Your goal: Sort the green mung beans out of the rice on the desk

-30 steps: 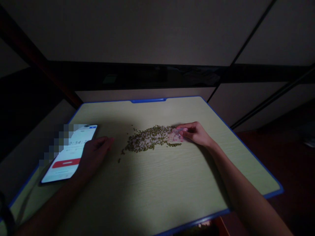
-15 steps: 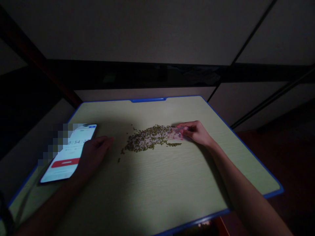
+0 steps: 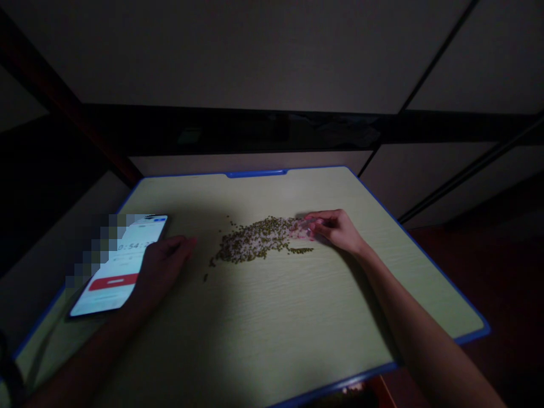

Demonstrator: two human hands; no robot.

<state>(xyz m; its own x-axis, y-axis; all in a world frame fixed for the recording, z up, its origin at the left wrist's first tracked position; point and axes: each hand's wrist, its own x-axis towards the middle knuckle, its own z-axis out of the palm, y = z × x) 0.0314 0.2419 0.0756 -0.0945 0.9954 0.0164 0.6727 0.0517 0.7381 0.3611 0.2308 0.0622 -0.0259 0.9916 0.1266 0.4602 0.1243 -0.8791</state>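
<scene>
A heap of small green and pale grains (image 3: 255, 241) lies spread on the middle of a light green table (image 3: 263, 323) with a blue rim. My right hand (image 3: 335, 229) rests on the table at the heap's right end, its fingers curled with the tips in the grains. What they pinch, if anything, is too small to see. My left hand (image 3: 161, 266) lies flat in shadow to the left of the heap, fingers stretched out, holding nothing. It sits beside a lit phone (image 3: 121, 263).
The phone lies at the table's left edge with a timer and a red button on its screen. A few stray grains (image 3: 207, 276) lie left of the heap. The room around is dark, with a wall and dark rails behind the table.
My right hand's fingertips have shifted slightly at the heap's right end. The left hand and the phone have stayed put.
</scene>
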